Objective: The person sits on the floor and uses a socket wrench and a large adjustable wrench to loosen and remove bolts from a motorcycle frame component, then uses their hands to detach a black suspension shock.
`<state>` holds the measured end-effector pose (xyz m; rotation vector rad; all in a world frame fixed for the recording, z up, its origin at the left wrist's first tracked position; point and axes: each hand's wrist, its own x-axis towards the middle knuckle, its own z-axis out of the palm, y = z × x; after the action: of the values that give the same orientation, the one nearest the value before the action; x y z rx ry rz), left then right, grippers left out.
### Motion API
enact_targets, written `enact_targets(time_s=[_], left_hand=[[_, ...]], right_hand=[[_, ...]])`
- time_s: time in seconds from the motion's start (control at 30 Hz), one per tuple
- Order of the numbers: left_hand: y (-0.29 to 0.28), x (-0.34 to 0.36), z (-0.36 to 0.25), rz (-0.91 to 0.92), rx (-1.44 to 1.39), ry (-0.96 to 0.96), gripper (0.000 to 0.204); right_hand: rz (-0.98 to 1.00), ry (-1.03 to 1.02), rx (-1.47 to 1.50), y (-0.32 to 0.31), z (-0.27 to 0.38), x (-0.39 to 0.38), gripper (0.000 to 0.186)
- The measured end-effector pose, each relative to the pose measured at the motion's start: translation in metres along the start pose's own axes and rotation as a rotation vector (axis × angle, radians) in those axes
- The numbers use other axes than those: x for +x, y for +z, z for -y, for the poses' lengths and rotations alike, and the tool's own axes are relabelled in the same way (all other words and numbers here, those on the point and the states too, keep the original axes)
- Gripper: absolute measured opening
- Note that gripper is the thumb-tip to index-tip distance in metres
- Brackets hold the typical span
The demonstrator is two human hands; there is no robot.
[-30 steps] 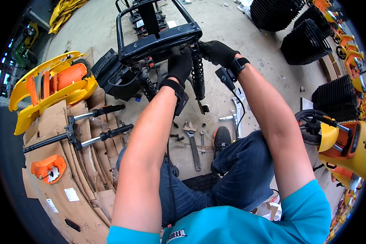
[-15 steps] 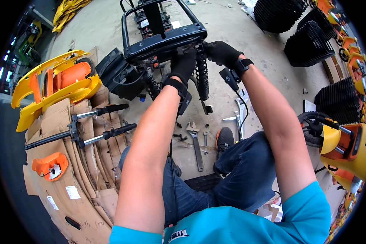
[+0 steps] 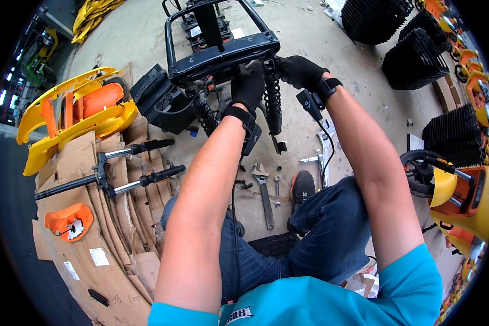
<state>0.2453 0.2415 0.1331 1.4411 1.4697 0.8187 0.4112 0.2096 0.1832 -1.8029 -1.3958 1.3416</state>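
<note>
Ahead of me stands a black metal vehicle frame (image 3: 223,57), with a coil-spring shock absorber (image 3: 272,102) hanging from its right side and another shock absorber (image 3: 205,114) at its left. My left hand (image 3: 248,88), in a black glove, reaches up under the crossbar, just left of the right-hand shock. Its fingers look curled, partly hidden by the frame. On the other side of that shock's top, my gloved right hand (image 3: 300,73) is closed, its fingertips against the mount. Whatever small part lies between the fingers is hidden.
An adjustable wrench (image 3: 265,201), a small spanner (image 3: 277,187) and bolts lie on the floor before me. Flattened cardboard (image 3: 87,217) at left bears a black fork (image 3: 100,174) and yellow-orange body panels (image 3: 73,111). A black box (image 3: 163,100) sits beside the frame; stacked black crates (image 3: 415,60) stand right.
The whole view has shifted very slightly. Both hands stay at the top of the right-hand shock absorber, with hardly any visible movement.
</note>
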Motion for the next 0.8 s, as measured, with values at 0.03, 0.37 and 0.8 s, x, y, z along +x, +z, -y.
enact_targets(time_s=[0.03,0.37,0.8], left_hand=[[0.000,0.000,0.004,-0.024,0.043,0.097,0.044],[-0.011,-0.002,-0.011,0.299,-0.201,-0.156,0.023],[-0.006,0.006,0.001,0.146,-0.105,-0.020,0.018]], right_hand=[[0.006,0.009,-0.016,-0.001,0.001,0.001,0.054],[-0.005,0.025,0.056,0.002,0.004,-0.005,0.035],[0.029,0.000,0.080,-0.001,0.000,0.005,0.037]])
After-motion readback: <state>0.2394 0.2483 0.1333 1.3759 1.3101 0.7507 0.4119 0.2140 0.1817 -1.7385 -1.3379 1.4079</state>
